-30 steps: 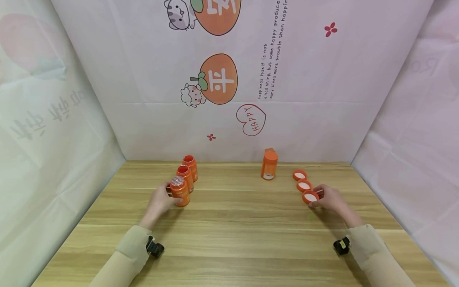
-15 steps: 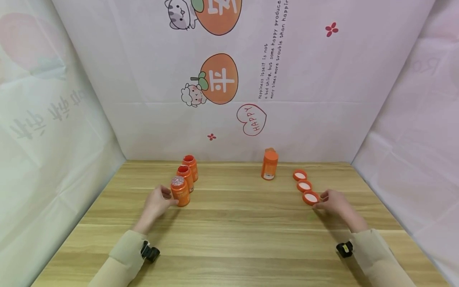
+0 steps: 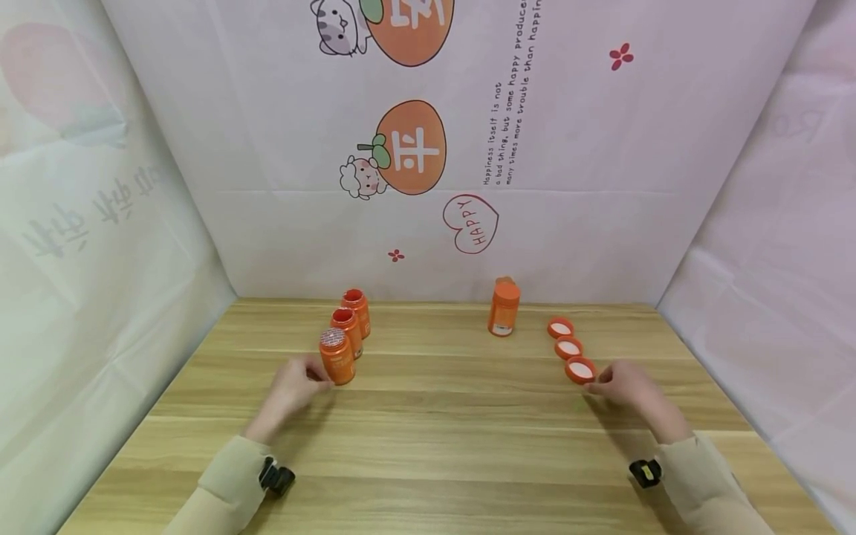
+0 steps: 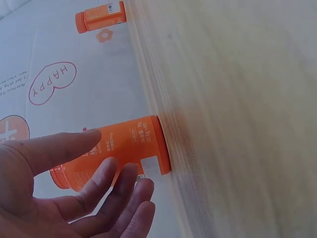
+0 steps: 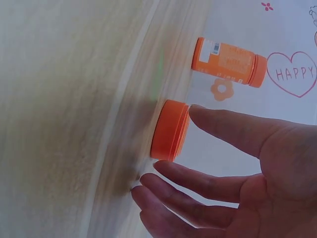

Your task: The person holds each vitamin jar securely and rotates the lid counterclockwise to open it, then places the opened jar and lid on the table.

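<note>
On the left stand three orange bottles in a slanting row. The nearest bottle (image 3: 337,358) has a patterned seal across its mouth, while the middle bottle (image 3: 345,327) and the far bottle (image 3: 356,308) show open mouths. My left hand (image 3: 294,385) is just left of the nearest bottle, fingers loosely bent and holding nothing; in the left wrist view its thumb overlaps the bottle (image 4: 131,144). On the right, three orange caps lie with white insides up: near cap (image 3: 580,370), middle cap (image 3: 568,348), far cap (image 3: 560,328). Beside the near cap, my right hand (image 3: 625,385) has its fingers loosely spread and grips nothing.
A capped orange bottle (image 3: 504,310) stands at the back, right of centre. The wooden table (image 3: 441,446) meets a white printed cloth (image 3: 568,223) behind it, and white cloths hang at both sides.
My left hand has let go of the nearest bottle and drawn back slightly left. My right hand has released the near cap and moved a little right. Bottles and caps stay put.
</note>
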`<state>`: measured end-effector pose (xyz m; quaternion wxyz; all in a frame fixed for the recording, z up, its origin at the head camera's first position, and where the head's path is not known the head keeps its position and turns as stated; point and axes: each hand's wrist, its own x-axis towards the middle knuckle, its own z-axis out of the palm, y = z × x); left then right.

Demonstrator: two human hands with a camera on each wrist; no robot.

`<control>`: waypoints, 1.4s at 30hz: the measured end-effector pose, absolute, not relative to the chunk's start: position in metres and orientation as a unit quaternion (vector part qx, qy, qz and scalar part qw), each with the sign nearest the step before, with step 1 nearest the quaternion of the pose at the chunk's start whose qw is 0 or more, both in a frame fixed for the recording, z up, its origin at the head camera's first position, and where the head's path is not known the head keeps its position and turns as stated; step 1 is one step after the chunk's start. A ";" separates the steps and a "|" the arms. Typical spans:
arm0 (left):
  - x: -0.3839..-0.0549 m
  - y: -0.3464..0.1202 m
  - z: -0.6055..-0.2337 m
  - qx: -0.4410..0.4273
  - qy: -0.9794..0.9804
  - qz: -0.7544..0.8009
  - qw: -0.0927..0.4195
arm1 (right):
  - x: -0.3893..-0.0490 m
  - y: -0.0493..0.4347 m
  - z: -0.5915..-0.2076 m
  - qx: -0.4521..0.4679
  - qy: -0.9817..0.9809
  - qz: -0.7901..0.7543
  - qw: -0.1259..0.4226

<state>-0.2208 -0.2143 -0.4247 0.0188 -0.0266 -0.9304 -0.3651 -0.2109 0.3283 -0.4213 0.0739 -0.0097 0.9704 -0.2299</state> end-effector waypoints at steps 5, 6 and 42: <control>-0.218 -0.211 -0.425 -0.044 -0.933 -0.358 0.006 | -0.208 0.323 -0.418 -0.014 0.972 -0.224 0.076; -0.218 -0.210 -0.425 -0.045 -0.933 -0.357 0.000 | -0.208 0.322 -0.417 -0.016 0.972 -0.220 0.075; -0.216 -0.166 -0.430 -0.100 -0.929 -0.351 -0.065 | -0.208 0.271 -0.422 -0.082 0.978 -0.190 0.031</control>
